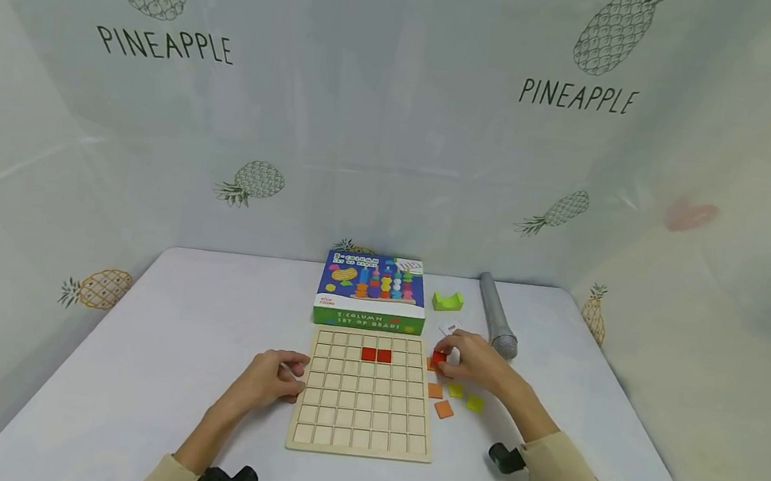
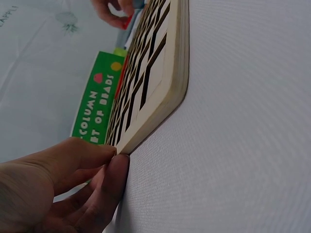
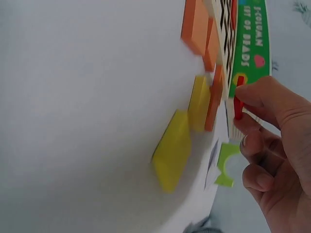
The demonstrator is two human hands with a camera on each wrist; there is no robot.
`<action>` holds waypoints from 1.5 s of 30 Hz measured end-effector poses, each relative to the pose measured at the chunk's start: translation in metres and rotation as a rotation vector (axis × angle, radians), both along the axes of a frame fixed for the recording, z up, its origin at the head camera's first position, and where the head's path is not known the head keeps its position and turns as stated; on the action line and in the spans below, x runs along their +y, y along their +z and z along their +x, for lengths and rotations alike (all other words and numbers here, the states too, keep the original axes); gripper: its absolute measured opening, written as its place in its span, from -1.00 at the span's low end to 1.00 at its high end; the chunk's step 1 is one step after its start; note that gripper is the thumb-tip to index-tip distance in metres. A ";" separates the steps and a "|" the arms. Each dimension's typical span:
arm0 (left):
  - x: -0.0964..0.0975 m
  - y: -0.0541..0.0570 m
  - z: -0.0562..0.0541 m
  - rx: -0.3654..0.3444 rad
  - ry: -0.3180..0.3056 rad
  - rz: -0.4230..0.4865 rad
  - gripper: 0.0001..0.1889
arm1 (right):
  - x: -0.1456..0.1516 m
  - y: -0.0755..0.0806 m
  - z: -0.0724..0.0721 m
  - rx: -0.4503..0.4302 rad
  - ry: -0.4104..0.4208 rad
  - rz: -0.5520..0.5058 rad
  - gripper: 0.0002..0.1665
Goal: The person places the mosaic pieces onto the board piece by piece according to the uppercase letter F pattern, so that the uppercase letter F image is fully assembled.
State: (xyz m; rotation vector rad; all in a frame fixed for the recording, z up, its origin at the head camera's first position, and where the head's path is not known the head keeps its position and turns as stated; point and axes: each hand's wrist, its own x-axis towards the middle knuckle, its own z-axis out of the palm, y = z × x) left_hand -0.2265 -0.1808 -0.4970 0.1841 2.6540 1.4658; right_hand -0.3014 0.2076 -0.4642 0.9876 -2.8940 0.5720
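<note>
A pale wooden grid board (image 1: 359, 455) lies flat on the table, with two red square tiles (image 1: 383, 356) side by side in its second row from the top. My left hand (image 1: 271, 377) is at the board's left edge, and in the left wrist view thumb and finger pinch that edge. Over the board's upper right side, my right hand (image 1: 475, 361) pinches a red tile (image 3: 238, 101) between thumb and fingertip. Orange tiles (image 1: 444, 409) and two yellow tiles (image 1: 475, 403) lie beneath and near this hand, right of the board; one orange tile is partly hidden by it.
A blue and green bead-set box (image 1: 368, 320) stands just behind the board. Right of it are a green curved block (image 1: 448, 302), a small white paper piece (image 1: 450, 329) and a grey microphone (image 1: 495, 310). A pineapple-print curtain (image 1: 398, 138) hangs behind the white table (image 1: 187, 328).
</note>
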 end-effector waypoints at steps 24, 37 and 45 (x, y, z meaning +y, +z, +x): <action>-0.004 0.000 0.001 -0.004 -0.028 0.022 -0.52 | -0.082 -0.013 -0.002 -0.072 0.086 -0.019 -0.72; -0.002 -0.001 -0.002 -0.026 -0.008 0.052 -0.53 | -0.117 -0.009 -0.006 0.010 0.129 0.006 -0.72; -0.002 0.000 -0.002 -0.025 -0.011 0.044 -0.54 | -0.135 -0.012 -0.007 -0.013 0.110 0.024 -0.71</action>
